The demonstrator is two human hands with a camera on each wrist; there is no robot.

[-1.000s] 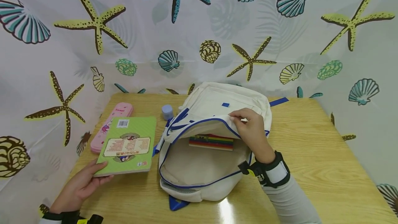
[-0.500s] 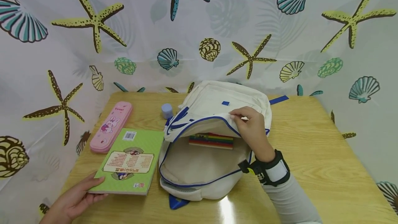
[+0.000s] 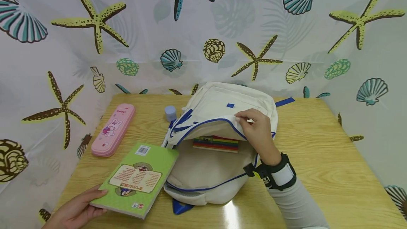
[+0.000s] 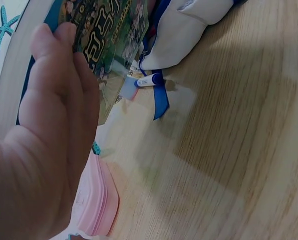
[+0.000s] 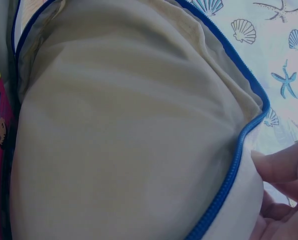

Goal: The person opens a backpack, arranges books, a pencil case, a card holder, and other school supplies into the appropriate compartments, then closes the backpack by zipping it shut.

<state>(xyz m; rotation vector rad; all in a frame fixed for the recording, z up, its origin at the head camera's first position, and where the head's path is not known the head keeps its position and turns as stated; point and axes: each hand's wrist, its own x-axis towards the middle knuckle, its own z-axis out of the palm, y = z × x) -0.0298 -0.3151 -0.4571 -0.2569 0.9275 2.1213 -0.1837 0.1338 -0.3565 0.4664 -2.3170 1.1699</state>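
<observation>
My left hand grips a green-backed book by its lower left corner, thumb on top and fingers beneath. The book tilts, and its upper right corner overlaps the left edge of the backpack's mouth. In the left wrist view the book's dark illustrated side faces the camera. My right hand pinches the upper flap of the white backpack near its blue zipper, so the bag gapes. Inside lies a rainbow-striped book, partly hidden by the flap.
A pink pencil case with a rabbit print lies on the wooden table at the left. Beside the backpack stands a small lilac round container. A patterned shell-and-starfish cloth hangs behind the table and along its sides.
My left hand has brought the green book toward me and to the right, turning it clockwise and uncovering the pencil case. My right hand keeps its hold on the flap.
</observation>
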